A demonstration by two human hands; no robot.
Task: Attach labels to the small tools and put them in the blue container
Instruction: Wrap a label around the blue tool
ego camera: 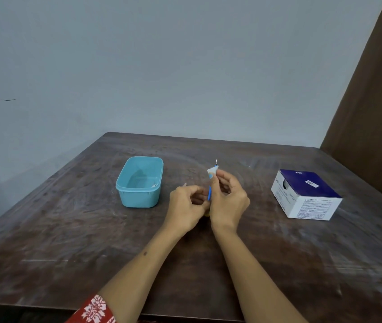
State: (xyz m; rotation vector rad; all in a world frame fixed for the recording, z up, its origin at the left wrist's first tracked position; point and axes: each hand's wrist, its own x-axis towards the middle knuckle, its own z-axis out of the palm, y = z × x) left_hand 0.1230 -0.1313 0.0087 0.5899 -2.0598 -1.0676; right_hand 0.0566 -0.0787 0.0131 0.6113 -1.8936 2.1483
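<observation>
A small tool with a thin blue handle (pixel 209 193) and a fine wire tip stands nearly upright between my two hands over the middle of the table. My left hand (pixel 186 206) pinches its lower part. My right hand (pixel 228 199) holds a white label (pixel 212 170) against the tool near its top. The blue container (pixel 138 197) stands open to the left of my hands, with something small and pale lying inside near its front right corner. Something yellow shows just below my hands; I cannot tell what it is.
A dark blue and white cardboard box (pixel 306 194) sits on the right side of the dark wooden table (pixel 68 241). A grey wall rises behind the table, and a brown panel (pixel 372 101) stands at the far right.
</observation>
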